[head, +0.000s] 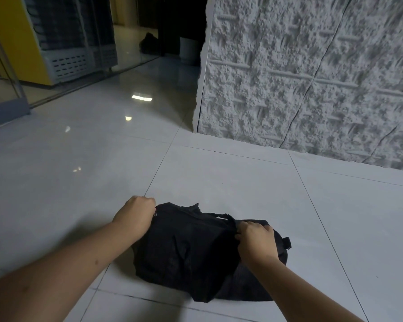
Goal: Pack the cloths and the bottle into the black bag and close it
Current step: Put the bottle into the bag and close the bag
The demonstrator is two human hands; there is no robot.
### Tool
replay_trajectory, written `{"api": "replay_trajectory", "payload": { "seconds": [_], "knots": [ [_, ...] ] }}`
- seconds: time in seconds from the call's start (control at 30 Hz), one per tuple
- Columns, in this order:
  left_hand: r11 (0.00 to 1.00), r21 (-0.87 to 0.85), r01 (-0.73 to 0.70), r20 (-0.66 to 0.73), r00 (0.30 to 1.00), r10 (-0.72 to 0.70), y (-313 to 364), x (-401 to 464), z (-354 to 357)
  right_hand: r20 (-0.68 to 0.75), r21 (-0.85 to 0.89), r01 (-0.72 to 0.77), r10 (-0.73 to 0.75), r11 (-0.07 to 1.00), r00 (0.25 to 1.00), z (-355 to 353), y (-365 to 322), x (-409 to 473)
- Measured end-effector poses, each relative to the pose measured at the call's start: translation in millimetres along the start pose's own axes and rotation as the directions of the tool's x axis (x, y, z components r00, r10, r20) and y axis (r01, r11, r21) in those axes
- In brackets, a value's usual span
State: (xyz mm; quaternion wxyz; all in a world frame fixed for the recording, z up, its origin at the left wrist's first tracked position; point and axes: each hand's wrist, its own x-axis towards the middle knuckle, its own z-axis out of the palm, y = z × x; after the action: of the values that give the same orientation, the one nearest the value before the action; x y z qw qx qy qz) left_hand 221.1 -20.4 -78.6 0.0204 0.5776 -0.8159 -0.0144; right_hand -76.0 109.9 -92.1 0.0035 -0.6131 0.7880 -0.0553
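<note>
Glossy white tile floor under my black bag, beside a rough, pitted white wall panel.
The bag is soft, matte, crumpled fabric, lumpy and rounded, lying just in front of me; no writing on it is readable. My left hand pinches its left end at the zipper, and my right hand grips bunched cloth by the strap.
</note>
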Motion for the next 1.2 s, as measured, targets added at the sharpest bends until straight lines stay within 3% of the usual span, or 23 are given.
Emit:
{"api": "replay_trajectory", "payload": {
  "seconds": [0.8, 1.0, 1.2],
  "knots": [
    [0.999, -0.02, -0.034, -0.094, 0.995, 0.032, 1.4, -14.1, 4.7, -0.013, 0.021, 0.045, -0.045, 0.999, 0.999, -4.0, 1.3, -3.7],
    [0.995, 0.023, -0.097, -0.136, 0.986, 0.099, 18.3, -25.9, -2.1, -0.028, 0.101, 0.062, -0.06, 0.993, 0.998, -3.5, 8.0, -6.5],
    [0.996, -0.003, -0.088, -0.062, 0.994, 0.088, 39.3, -30.3, -11.1, -0.007, 0.209, 0.096, -0.096, 0.973, 0.995, -27.4, 6.8, -11.7]
  ]
}}
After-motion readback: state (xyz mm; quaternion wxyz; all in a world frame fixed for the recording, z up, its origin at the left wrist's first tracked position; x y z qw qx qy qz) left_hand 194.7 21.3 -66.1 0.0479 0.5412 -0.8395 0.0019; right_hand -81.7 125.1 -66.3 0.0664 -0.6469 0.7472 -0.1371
